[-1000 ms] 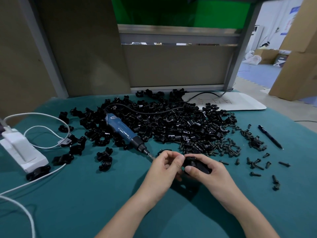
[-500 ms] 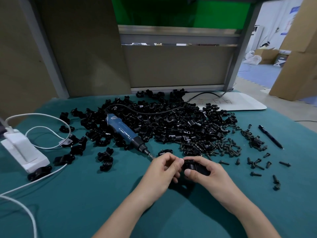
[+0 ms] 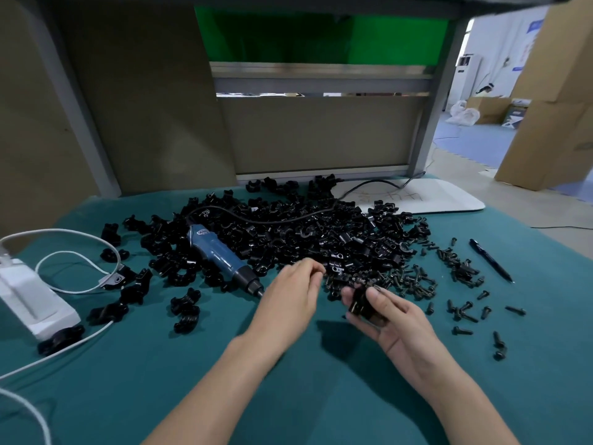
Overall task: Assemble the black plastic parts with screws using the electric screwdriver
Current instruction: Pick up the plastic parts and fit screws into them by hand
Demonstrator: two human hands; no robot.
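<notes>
My right hand (image 3: pixel 396 319) grips a black plastic part (image 3: pixel 361 301) just above the teal mat, in front of the big heap of black plastic parts (image 3: pixel 321 232). My left hand (image 3: pixel 290 295) hovers to its left, apart from the part; its fingers are curled together at the heap's near edge with nothing visible in them, and it is blurred. The blue electric screwdriver (image 3: pixel 218 252) lies on the heap, tip pointing at my left hand. Several loose black screws (image 3: pixel 410 281) lie right of the part.
A white power adapter (image 3: pixel 29 297) with white cables sits at the left edge. A black pen (image 3: pixel 489 260) lies at the right beyond more scattered screws (image 3: pixel 465 311). A white board (image 3: pixel 426 197) lies at the back right. Single black parts (image 3: pixel 184 311) dot the mat's left.
My left hand has let go of the part and moved up and away toward the heap. My right hand has turned the part more upright and shifted slightly right.
</notes>
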